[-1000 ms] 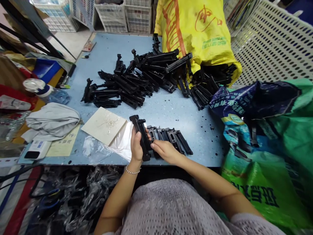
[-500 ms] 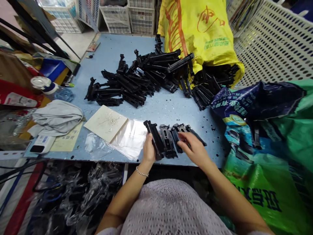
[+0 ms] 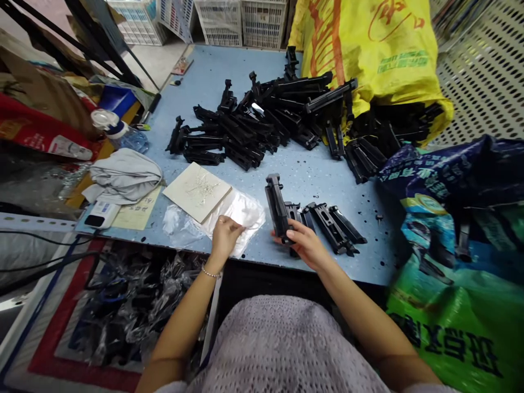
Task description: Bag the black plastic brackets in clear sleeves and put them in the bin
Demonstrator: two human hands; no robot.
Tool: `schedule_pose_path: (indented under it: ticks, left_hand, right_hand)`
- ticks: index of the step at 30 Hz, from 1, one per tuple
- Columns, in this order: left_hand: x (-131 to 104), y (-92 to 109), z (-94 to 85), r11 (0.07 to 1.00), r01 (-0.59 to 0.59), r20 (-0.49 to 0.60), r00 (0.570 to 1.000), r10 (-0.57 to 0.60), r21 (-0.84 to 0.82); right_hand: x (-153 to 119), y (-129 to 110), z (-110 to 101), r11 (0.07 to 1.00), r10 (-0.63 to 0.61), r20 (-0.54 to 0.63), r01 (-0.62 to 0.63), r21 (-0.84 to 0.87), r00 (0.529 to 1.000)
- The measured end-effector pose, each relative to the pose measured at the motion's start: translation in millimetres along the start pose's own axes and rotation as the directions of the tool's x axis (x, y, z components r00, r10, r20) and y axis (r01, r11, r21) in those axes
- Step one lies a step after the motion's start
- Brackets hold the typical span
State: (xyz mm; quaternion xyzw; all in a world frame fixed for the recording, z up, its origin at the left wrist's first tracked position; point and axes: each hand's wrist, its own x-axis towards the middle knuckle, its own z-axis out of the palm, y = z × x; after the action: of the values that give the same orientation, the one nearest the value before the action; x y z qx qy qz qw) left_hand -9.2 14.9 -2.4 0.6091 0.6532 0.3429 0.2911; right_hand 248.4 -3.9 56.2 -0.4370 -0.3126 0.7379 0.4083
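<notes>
My right hand (image 3: pixel 308 245) is wrapped round the lower end of a long black plastic part (image 3: pixel 277 204), held tilted upright above the table; whether it is one piece or two pressed together I cannot tell. My left hand (image 3: pixel 225 237) is closed in a pinch at the edge of a clear plastic bag (image 3: pixel 250 212), which lies flat in a thin stack. Right of the held part, several similar black parts (image 3: pixel 331 226) lie side by side near the table's front edge. A cream square board (image 3: pixel 196 191) with small thin metal bits on it overlaps the bags.
A heap of black parts (image 3: pixel 237 128) covers the back of the blue table (image 3: pixel 213 60). More spill from a yellow sack (image 3: pixel 368 49). Green and blue sacks (image 3: pixel 450 305) stand at the right. At the left are a grey cloth (image 3: pixel 125 174), a small white device (image 3: pixel 102 214) and a bottle (image 3: pixel 118 131).
The held black part has passed from my left hand to my right. My left hand has moved left to the plastic bags. The view has shifted so the table sits further right.
</notes>
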Motion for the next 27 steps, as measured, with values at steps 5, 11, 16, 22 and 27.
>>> schedule_pose_path:
  ticks: [5, 11, 16, 22, 27]
  left_hand:
    - [14.2, -3.8, -17.3, 0.950, 0.139, 0.129, 0.986, -0.106, -0.280]
    - [11.0, 5.4, -42.5, 0.982, -0.184, 0.045, 0.982, 0.182, 0.052]
    - [21.1, 6.6, -51.3, 0.963, -0.233, 0.105, 0.970, 0.220, 0.134]
    - [-2.2, 15.6, -60.2, 0.969, -0.243, 0.060, 0.969, 0.240, 0.039]
    - [-46.0, 51.4, -54.1, 0.903, -0.428, 0.303, 0.866, 0.399, 0.034]
  right_hand:
    - [40.1, 13.3, 53.0, 0.947, -0.015, 0.137, -0.030, 0.319, 0.990]
    - [59.7, 30.8, 69.9, 0.973, -0.029, -0.044, 0.038, 0.227, 0.999]
    - [20.3, 29.1, 44.3, 0.930, 0.174, 0.262, -0.246, 0.273, 0.949]
    - [21.4, 40.3, 41.4, 0.764, 0.458, 0.350, -0.563, 0.314, 0.817]
    - [34.6, 38.8, 74.2, 0.978, 0.209, 0.229, -0.204, -0.049, 0.951]
